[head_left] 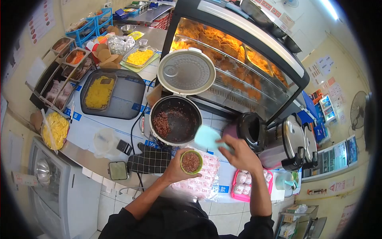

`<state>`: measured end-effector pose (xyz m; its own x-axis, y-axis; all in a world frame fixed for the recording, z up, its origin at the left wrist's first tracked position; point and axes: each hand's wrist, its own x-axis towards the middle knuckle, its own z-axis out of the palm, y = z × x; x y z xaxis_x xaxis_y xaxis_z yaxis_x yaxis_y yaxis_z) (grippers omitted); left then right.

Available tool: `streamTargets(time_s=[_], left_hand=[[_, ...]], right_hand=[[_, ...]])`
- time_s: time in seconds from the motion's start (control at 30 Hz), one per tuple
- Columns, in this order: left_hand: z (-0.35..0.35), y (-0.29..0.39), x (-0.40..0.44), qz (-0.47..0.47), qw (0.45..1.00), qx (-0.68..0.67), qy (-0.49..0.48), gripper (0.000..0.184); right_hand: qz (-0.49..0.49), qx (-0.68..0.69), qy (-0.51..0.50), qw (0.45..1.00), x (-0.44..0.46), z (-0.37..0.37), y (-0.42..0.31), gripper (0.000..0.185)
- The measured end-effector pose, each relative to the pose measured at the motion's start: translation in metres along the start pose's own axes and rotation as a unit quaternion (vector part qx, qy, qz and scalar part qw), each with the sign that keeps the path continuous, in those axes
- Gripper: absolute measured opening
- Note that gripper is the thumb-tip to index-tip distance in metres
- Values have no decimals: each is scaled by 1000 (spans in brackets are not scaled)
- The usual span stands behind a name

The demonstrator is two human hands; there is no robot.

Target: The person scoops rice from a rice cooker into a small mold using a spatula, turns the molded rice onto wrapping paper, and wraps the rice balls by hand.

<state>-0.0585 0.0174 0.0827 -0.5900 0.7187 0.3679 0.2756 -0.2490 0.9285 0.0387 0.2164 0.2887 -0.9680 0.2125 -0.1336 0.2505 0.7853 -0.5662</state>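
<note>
In the head view, my left hand (pixel 174 168) is wrapped round a small green cup (pixel 182 162) filled with reddish-brown rice (pixel 191 162). My right hand (pixel 239 151) grips a pale blue rice paddle (pixel 207 137), its blade slightly blurred and held above the table, up and right of the cup. Just beyond both hands stands a rice cooker (pixel 154 133) with its lid (pixel 187 71) raised. More of the reddish rice lies inside, mostly against the left of the dark pot. Below the cup are pink-printed wrapper sheets (pixel 199 181).
A pink tray (pixel 238 196) of wrapped rice balls sits right of the wrappers. Closed cookers (pixel 278 145) stand further right, below a heated display case (pixel 238 71) of fried food. Left are a dark checked mitt (pixel 145 159), a phone-like black device (pixel 124 147) and a tray of yellow food (pixel 100 93).
</note>
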Motion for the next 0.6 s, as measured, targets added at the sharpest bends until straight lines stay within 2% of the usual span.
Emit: streamTargets(time_s=[0.03, 0.1, 0.23, 0.37, 0.43, 0.47, 0.53, 0.6], left_hand=[[2, -3, -4, -1, 1000, 4, 0, 103], [8, -4, -12, -13, 1000, 2, -19, 102], [17, -11, -22, 45, 998, -11, -33, 103], [17, -25, -42, 9, 1000, 15, 12, 102], [18, -22, -52, 25, 999, -21, 15, 108], [24, -21, -58, 40, 996, -66, 52, 102], [27, -24, -63, 9, 998, -47, 44, 103], [24, -31, -68, -31, 999, -10, 18, 103]], right_hand=[[13, -17, 23, 1000, 16, 8, 8, 28], [-46, -49, 43, 997, 56, 47, 54, 34], [-23, -82, -3, 996, 132, 117, 83, 47], [-8, -91, -32, 995, 179, 154, 105, 50], [5, -152, -61, 987, 185, 160, 105, 55], [4, -147, -67, 987, 181, 164, 108, 55], [-76, -181, 74, 978, 166, 155, 102, 55], [-138, -42, 208, 967, 144, 142, 97, 45]])
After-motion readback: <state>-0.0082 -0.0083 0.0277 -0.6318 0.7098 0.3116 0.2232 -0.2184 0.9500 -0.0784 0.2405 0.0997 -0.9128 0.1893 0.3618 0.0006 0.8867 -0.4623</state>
